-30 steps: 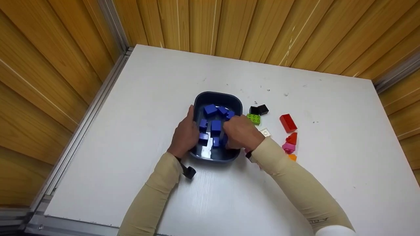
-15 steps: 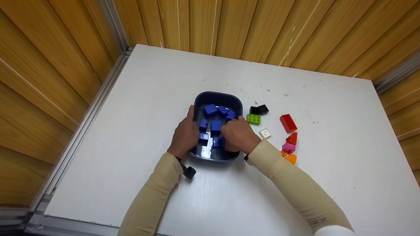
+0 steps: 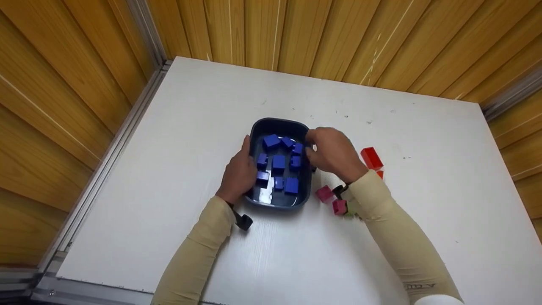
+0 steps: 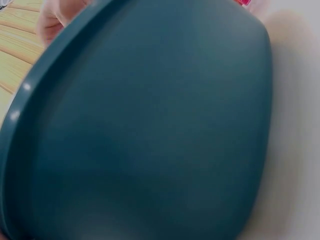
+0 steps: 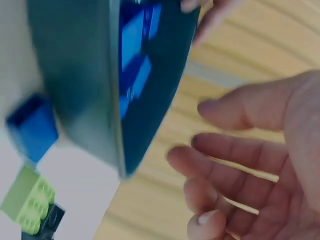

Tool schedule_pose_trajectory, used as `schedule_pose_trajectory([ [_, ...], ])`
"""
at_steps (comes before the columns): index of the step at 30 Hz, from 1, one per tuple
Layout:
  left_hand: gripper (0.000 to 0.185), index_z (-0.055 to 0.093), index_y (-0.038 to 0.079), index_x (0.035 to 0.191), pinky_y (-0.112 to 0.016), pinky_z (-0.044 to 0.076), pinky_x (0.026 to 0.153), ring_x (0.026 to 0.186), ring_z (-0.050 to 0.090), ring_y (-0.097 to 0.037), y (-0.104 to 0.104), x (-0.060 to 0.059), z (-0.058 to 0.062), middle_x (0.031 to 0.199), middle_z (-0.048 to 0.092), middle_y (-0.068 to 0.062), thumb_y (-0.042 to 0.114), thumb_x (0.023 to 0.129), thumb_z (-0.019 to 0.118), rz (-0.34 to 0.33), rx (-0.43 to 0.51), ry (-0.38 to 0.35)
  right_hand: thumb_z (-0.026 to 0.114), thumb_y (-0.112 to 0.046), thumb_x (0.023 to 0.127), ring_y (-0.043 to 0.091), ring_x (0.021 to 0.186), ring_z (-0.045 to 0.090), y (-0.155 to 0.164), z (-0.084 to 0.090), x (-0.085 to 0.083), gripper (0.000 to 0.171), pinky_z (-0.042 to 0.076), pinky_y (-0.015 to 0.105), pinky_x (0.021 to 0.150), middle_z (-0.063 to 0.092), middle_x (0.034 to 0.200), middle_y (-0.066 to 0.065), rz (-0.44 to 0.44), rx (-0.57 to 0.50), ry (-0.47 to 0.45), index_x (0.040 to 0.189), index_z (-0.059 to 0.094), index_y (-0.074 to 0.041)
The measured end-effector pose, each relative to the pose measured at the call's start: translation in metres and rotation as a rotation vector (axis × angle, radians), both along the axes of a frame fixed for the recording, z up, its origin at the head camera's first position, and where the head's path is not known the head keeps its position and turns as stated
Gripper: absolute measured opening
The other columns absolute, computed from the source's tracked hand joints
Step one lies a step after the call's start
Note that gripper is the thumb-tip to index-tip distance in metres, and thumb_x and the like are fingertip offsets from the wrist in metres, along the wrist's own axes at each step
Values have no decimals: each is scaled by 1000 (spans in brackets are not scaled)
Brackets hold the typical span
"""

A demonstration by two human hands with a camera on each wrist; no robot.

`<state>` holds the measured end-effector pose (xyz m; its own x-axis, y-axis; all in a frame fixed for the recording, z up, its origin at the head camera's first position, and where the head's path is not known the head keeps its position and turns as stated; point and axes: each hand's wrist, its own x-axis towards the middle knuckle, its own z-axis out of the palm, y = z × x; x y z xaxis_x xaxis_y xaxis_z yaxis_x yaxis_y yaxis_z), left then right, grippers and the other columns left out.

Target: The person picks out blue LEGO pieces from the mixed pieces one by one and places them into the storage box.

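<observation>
1. Sorting blue bricks into the tray point(image 3: 279, 125) looks like the step in hand; the tray sits mid-desk point(image 3: 211, 106), dark blue, with a scatter of blue bricks point(image 3: 278, 163) lying loose inside.
2. Left hand point(image 3: 238, 173) rests against the tray's left wall, fingers laid straight along it, steadying rather than gripping; the left wrist view shows only the wall point(image 4: 150, 125).
3. Right hand point(image 3: 334, 150) hovers at the tray's right rim, fingers point(image 5: 235, 160) loosely spread and holding nothing, as the right wrist view shows.
4. Loose bricks lie right of the tray: red brick point(image 3: 371, 157), two pink bricks point(image 3: 324, 193), a green brick point(image 5: 27, 205) and one blue brick point(image 5: 32, 125) just outside the wall.
5. Next move, by my judgement: the right hand pinches that outside blue brick and lifts it over the rim.
</observation>
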<state>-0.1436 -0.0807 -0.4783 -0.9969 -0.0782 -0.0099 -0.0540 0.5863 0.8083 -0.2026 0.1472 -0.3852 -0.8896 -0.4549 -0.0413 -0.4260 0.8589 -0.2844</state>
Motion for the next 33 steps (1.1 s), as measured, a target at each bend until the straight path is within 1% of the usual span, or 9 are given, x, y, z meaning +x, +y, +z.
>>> schedule_pose_trajectory([
  [3, 62, 20, 7, 167, -51, 51, 107, 123, 63, -31, 1, -1, 0, 157, 52, -21, 11, 107, 34, 3, 3, -9, 68, -17, 94, 35, 100, 67, 14, -6, -10, 29, 58, 51, 88, 74, 112, 19, -54, 22, -63, 117, 75, -1],
  [5, 62, 20, 8, 167, -51, 50, 109, 125, 62, -30, 1, 0, 1, 158, 51, -20, 12, 107, 34, 4, 10, -18, 69, -16, 93, 36, 103, 67, 21, -15, -16, 34, 59, 51, 90, 73, 120, 21, -63, 49, -129, 123, 73, 1],
  [8, 63, 18, 9, 168, -50, 49, 112, 129, 60, -29, 1, 0, 1, 160, 49, -19, 12, 107, 33, 1, 21, -32, 69, -12, 91, 34, 94, 65, 27, -31, -21, 31, 57, 46, 82, 74, 111, 19, -41, 83, -190, 118, 74, 1],
  [11, 63, 18, 9, 168, -49, 47, 114, 131, 59, -27, 1, 0, 2, 162, 47, -17, 12, 107, 33, 1, 32, -36, 71, -10, 88, 29, 82, 60, 29, -44, -22, 22, 51, 39, 73, 72, 96, 13, -24, 89, -221, 108, 75, -2],
  [13, 62, 18, 8, 167, -48, 47, 115, 130, 59, -27, 1, 0, 2, 162, 47, -17, 12, 107, 33, 0, 33, -30, 71, -8, 87, 28, 77, 58, 29, -50, -23, 14, 49, 38, 71, 69, 89, 12, -7, 99, -225, 100, 73, -2],
  [15, 62, 19, 7, 167, -49, 47, 114, 129, 59, -27, 1, 0, 2, 161, 48, -18, 12, 107, 33, 0, 30, -22, 72, -6, 86, 27, 77, 58, 29, -55, -23, 9, 50, 38, 73, 67, 89, 11, -1, 105, -227, 95, 71, -3],
  [19, 63, 19, 8, 167, -50, 48, 113, 133, 60, -30, 0, -1, 1, 159, 49, -19, 10, 106, 34, -4, 19, -14, 70, -2, 86, 29, 82, 59, 29, -58, -24, 5, 54, 42, 79, 65, 93, 13, 2, 113, -229, 91, 69, -5],
  [24, 64, 19, 9, 168, -50, 48, 113, 136, 59, -31, 0, -1, 1, 159, 50, -19, 10, 106, 35, -2, 11, -22, 68, 2, 87, 30, 85, 59, 28, -59, -24, 10, 56, 44, 83, 64, 96, 14, -1, 131, -260, 95, 70, -4],
  [33, 62, 19, 9, 167, -50, 47, 115, 136, 59, -31, 1, 0, 2, 159, 50, -20, 12, 107, 35, -2, 9, -19, 70, -1, 88, 30, 83, 59, 29, -55, -24, 8, 53, 39, 78, 63, 93, 13, -20, 136, -280, 94, 70, -6],
])
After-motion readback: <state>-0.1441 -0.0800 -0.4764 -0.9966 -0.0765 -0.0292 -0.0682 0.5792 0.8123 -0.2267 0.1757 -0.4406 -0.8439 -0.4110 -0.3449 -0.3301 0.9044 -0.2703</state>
